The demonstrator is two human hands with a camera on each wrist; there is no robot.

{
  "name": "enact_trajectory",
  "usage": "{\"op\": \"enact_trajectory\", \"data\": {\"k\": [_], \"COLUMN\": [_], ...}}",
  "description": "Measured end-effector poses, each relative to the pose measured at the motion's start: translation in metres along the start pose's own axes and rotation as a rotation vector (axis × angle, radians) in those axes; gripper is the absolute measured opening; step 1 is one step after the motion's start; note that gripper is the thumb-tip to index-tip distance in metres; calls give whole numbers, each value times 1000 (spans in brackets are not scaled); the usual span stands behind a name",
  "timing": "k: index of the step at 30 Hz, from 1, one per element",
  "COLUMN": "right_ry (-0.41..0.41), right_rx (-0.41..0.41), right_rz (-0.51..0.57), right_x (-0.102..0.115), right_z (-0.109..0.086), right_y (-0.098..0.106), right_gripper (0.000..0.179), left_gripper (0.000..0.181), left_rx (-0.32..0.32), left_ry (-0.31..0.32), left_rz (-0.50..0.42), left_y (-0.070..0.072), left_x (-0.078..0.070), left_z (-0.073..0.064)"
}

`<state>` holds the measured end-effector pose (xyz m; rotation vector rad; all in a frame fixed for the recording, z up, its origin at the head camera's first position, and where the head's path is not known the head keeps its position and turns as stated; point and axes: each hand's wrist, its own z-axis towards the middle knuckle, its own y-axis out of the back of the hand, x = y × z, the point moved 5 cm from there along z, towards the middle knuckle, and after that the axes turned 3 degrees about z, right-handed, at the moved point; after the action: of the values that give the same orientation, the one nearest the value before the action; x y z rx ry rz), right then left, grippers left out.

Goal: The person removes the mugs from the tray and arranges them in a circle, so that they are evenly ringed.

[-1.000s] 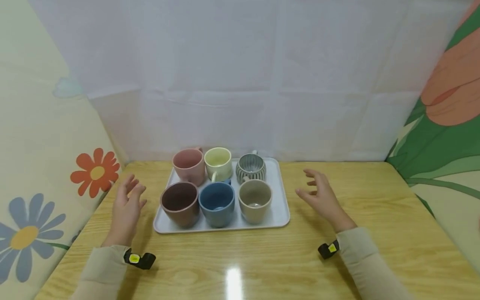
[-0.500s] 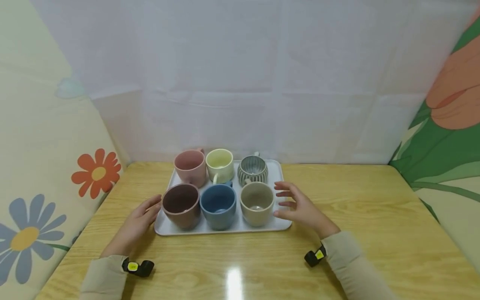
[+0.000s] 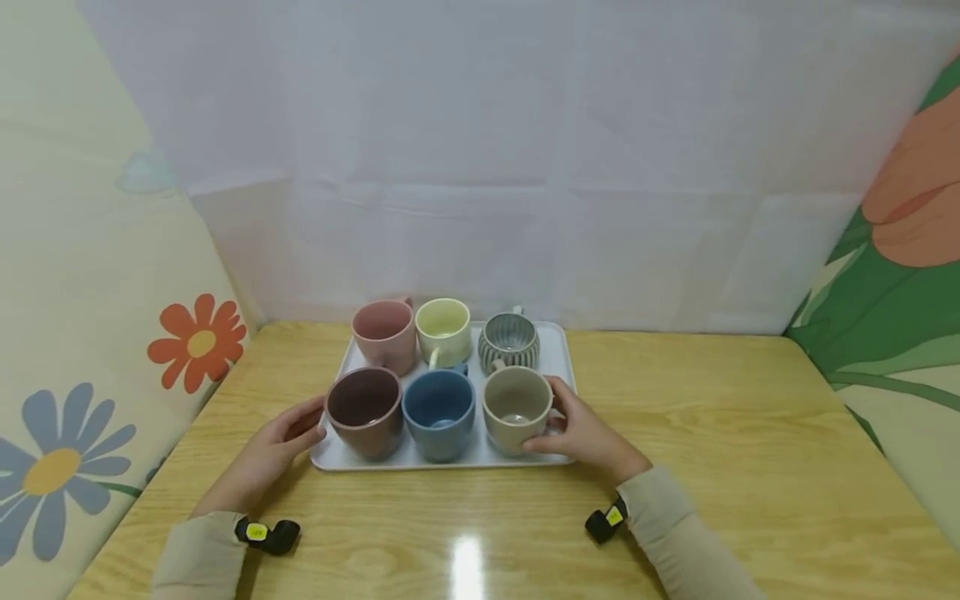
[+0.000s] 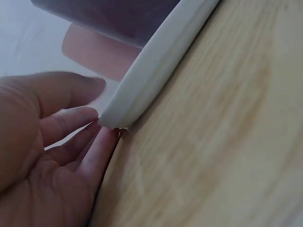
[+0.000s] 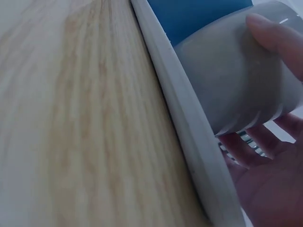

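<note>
Right grip holds the beige mug, thumb on its wall; right wrist view exposes fingers largely hidden in the head view; left grip, fingers loosely extended, touches the white tray, contact clearer in left wrist view; mug smooth, upright, front-row right; ribbed mug behind.

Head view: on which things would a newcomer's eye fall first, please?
Probably on the six mugs, standing in two rows on a white tray on the table. The right hand grips the beige mug at the front row's right end; the left hand is at the tray's left edge. The red flower on the left backdrop also stands out.
</note>
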<state>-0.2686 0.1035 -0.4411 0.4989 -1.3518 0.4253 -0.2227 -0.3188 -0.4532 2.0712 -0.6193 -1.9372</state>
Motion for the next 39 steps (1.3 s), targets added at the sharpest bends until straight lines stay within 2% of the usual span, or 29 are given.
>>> {"op": "enact_trajectory", "data": {"k": [6,12,19,24,39], "right_ry": [9,-13,-4,0,3], "right_rx": [-40,-87,-136,-146,-186], "right_rz": [-19,-71,-95,-110,-153], "right_x": [2,3,2,2,1], "right_z": [0,1,1,1,-4], "right_y": [-5,-7,-4,-3,7], "right_gripper": [91,94,92,92,92], "left_gripper": [62,60,57,55,56], "left_rx": [-20,-40,-46,-55,-47], "left_ry": [-54,-35,-50,-67,-42], "left_rz": [38,74,54,45,71], "left_y": [1,0,-2,-1,0], "left_x": [0,1,2,2,0], "left_z": [2,2,2,0,0]}}
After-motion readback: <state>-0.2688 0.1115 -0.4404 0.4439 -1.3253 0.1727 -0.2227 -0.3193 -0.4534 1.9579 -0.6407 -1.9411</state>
